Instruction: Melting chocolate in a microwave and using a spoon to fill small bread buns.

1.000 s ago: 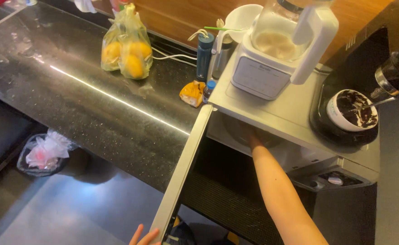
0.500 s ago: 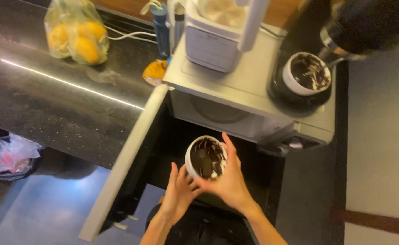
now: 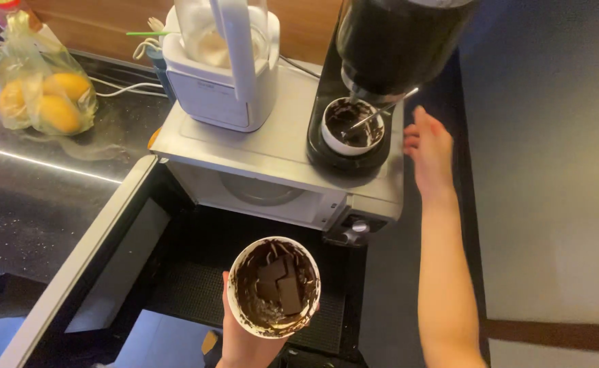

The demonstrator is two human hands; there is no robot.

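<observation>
While left hand [image 3: 245, 344] fingers cup chocolate bowl [image 3: 274, 286] (2 chunks) | right hand [image 3: 429, 146] open, empty

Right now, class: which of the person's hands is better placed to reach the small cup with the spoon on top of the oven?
The right hand: it is empty, open and stretched beside the small cup. The left hand is occupied, holding the chocolate bowl lower down.
</observation>
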